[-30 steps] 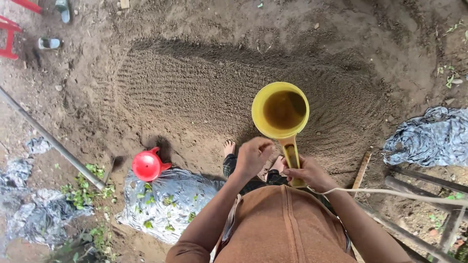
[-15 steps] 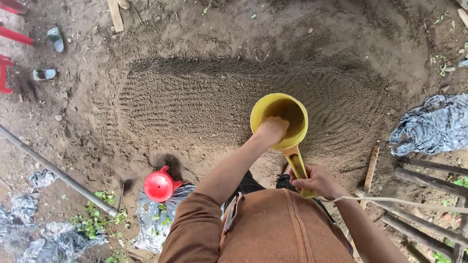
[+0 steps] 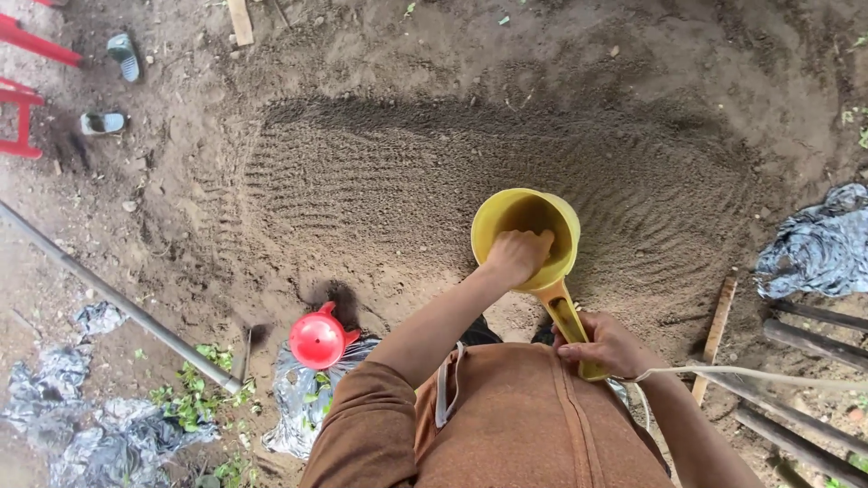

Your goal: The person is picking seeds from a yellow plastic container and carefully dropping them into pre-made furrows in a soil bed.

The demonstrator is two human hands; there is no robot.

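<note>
I hold a yellow long-handled scoop [image 3: 506,217] out over a raked bed of dark soil [image 3: 407,172]. My right hand [image 3: 604,343] is closed around the end of its handle, close to my brown shirt. My left hand [image 3: 517,253] reaches down inside the scoop's bowl with the fingers curled; what they touch is hidden. The liquid in the bowl is hidden by the hand.
A red round container [image 3: 317,339] lies on the ground by a grey plastic sheet [image 3: 303,398]. A metal pole [image 3: 117,298] crosses the left side. Sandals [image 3: 104,122] and a red frame [image 3: 18,90] lie top left. Wooden poles [image 3: 805,334] and crumpled plastic [image 3: 818,244] are at right.
My left hand went from hovering near the scoop's handle into its bowl and has stayed there. The view has shifted slightly. The right hand kept its grip.
</note>
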